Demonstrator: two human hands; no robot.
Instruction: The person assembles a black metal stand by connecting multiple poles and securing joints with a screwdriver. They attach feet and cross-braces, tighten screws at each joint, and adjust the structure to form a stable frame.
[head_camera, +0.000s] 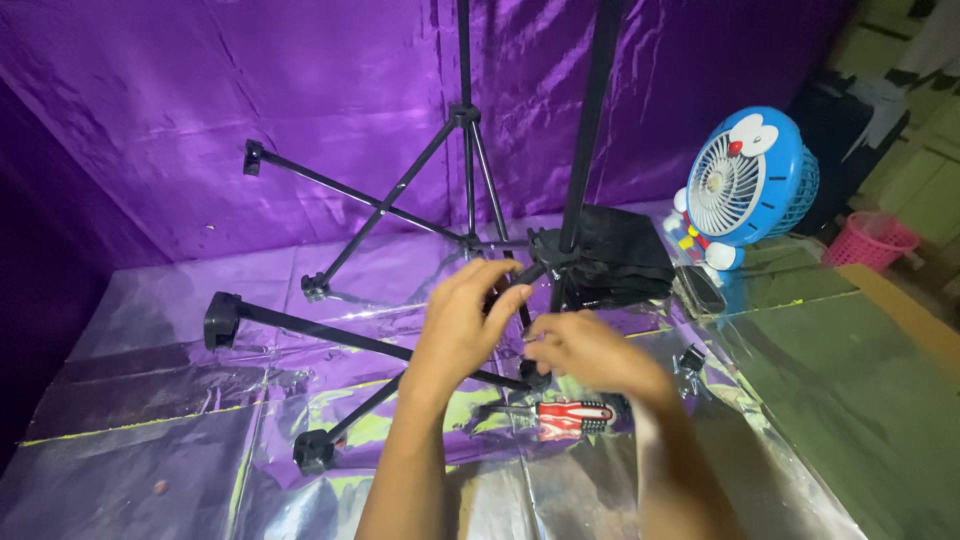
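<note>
A black tripod stand (300, 325) rests on a shiny foil-covered surface (150, 420), its pole rising out of the top of the view. My left hand (465, 315) curls around the stand's lower hub and a leg strut. My right hand (585, 350) has its fingers closed on a small part at the base of the stand; what they pinch is hidden. A red-and-black screwdriver (570, 413) lies on the foil just below my right hand. A second, smaller tripod (395, 195) stands behind.
A blue and white desk fan (745, 185) stands at the right. A black bag (620, 255) lies behind the hub, a small black part (692, 358) on the foil. A pink basket (872, 238) sits far right. Purple sheeting (250, 90) forms the backdrop.
</note>
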